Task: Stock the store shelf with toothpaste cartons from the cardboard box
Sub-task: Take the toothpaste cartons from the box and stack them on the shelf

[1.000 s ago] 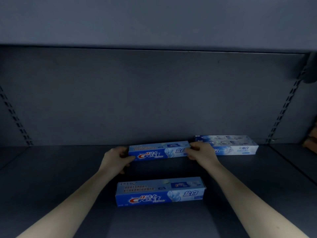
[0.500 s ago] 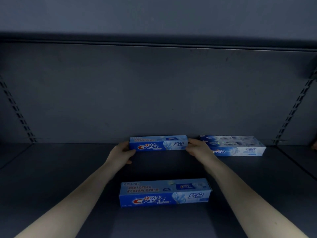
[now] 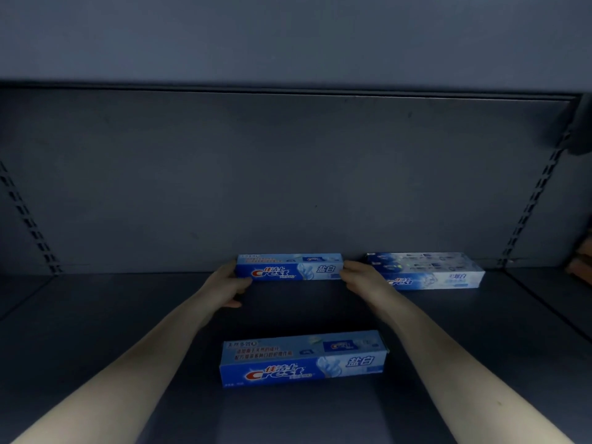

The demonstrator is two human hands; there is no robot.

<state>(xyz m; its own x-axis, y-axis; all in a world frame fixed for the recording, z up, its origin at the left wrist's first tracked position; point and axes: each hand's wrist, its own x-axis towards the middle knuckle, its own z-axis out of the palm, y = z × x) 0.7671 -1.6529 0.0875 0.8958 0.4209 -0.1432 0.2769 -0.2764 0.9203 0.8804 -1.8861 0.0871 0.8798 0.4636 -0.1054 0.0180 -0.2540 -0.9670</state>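
Now the blue rectangular Crest toothpaste carton (image 3: 290,267) held between the two hands sits at the very back of the dark grey metal store shelf (image 3: 96,315), its long side against or just short of the grey back panel (image 3: 288,171) — a second ago it was further forward and slightly skewed, and half a second ago it was nearly home. It has been slid back and squared up, print facing outward.

The left hand (image 3: 224,285) grips the carton's left end, fingers curled around it with the thumb low at the front; the right hand (image 3: 358,278) holds the right end the same way, its fingers wrapped at the corner. Both arms reach in from the bottom of the view.

Just to the right, with a small gap, lies a paler blue-and-white toothpaste carton (image 3: 426,270), also along the back. A second blue Crest carton (image 3: 304,358) lies well forward on the shelf, between the forearms, and has not shifted.

By my judgement this placement is as good as finished — the hands only need to let go. The front carton looks like the next one to push back or line up. The cardboard box is out of view, so how much stock remains cannot be told.
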